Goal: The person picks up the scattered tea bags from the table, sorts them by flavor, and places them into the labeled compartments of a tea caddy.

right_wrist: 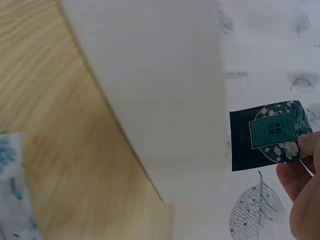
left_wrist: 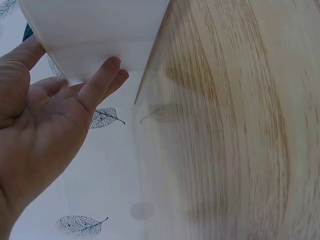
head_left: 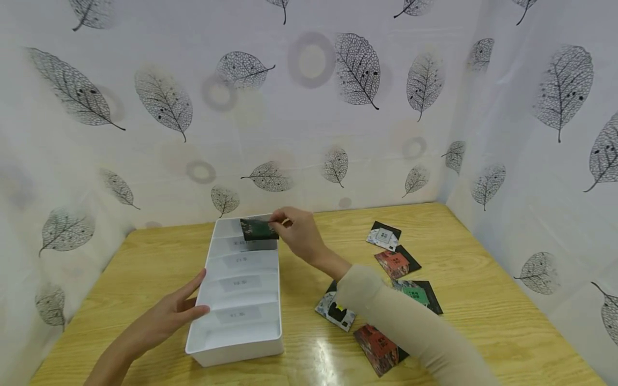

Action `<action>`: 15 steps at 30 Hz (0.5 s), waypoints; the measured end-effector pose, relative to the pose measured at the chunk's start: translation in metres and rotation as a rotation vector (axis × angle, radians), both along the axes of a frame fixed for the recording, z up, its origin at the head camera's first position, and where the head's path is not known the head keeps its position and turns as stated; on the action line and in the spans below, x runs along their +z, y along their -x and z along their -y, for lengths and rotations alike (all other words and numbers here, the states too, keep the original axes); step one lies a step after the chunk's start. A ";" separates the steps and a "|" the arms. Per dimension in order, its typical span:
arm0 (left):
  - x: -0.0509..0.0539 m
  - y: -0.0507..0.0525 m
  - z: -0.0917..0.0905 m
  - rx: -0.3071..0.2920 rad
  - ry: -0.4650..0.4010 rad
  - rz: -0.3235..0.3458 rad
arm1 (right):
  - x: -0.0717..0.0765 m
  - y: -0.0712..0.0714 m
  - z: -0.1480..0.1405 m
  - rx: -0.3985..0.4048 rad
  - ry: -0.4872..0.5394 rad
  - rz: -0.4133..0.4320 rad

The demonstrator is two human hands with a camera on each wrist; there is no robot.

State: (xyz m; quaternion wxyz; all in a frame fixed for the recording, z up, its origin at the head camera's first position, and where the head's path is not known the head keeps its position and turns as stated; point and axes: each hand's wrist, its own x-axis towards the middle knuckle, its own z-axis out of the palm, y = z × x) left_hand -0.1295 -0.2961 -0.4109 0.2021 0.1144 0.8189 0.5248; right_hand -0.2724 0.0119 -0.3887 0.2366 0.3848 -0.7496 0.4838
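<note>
A long white box [head_left: 241, 332] with a row of labelled compartments stands on the table. Between thumb and fingers, my right hand [head_left: 301, 236] pinches a flat dark green tea sachet [head_left: 258, 229] above the box's far compartments. Its green label and white flowers show in the right wrist view, where the sachet [right_wrist: 272, 131] is held by one edge. My left hand [head_left: 156, 319] touches the box's left side, thumb near the rim. In the left wrist view the fingers of that hand [left_wrist: 55, 115] lie fairly straight against the outer white wall.
Right of the box lie several sachets: a white-and-black one [head_left: 383, 236], a red one [head_left: 396, 262], a green-labelled one [head_left: 420, 294], a pale one with a black label [head_left: 335, 311] and another red one [head_left: 379, 348], partly under my right sleeve [head_left: 410, 321]. A leaf-patterned curtain [head_left: 309, 134] hangs behind.
</note>
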 end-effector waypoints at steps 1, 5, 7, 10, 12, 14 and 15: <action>0.000 0.000 0.000 -0.001 0.002 -0.002 | -0.003 -0.001 0.002 0.009 -0.028 -0.024; 0.001 0.000 -0.001 -0.005 0.021 -0.010 | -0.013 -0.008 0.007 0.043 -0.137 -0.103; 0.002 0.000 -0.001 -0.006 0.026 -0.012 | -0.015 -0.011 0.007 0.046 -0.193 -0.135; 0.002 0.000 -0.001 -0.009 0.026 -0.015 | -0.019 -0.013 0.007 0.052 -0.269 -0.175; 0.002 0.000 -0.001 -0.010 0.017 -0.017 | -0.021 -0.014 0.007 0.056 -0.325 -0.199; 0.001 0.000 -0.001 -0.012 0.014 -0.016 | -0.022 -0.015 0.007 0.054 -0.377 -0.214; 0.001 0.000 0.000 -0.013 0.014 -0.017 | -0.022 -0.015 0.007 0.051 -0.402 -0.217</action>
